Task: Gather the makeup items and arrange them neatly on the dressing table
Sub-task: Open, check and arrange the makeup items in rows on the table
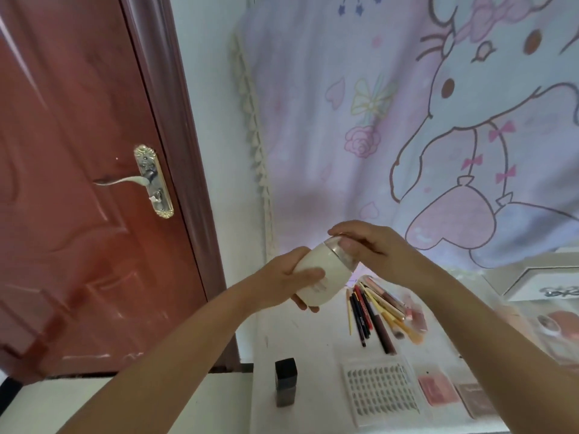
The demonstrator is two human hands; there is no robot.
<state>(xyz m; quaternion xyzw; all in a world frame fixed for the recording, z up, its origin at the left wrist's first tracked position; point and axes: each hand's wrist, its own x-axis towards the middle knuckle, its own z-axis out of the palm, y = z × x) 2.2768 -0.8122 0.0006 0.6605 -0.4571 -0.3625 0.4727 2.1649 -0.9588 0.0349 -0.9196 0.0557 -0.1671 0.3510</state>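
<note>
I see a white bench (300, 333) at lower right, w/ a reddish-brown panelled door (78, 183) on the left and a pastel cartoon-print curtain (376, 120) hanging at the far side. On the bench: a fan of slim pencils and brushes (376, 308) in the middle, a dark squarish bottle (285, 383) standing upright near the front-left edge, a clear flat tray of lashes (380, 389) to its right, then two small pinkish flat palettes (438, 391). The task item, a smooth cream-white bottle (319, 277) w/ a clear cap end, is held tilted in the air above the bench. My left hand (291, 277) wraps its fingers round the body; my right hand (363, 242) curls over the cap end, gripping it.
</note>
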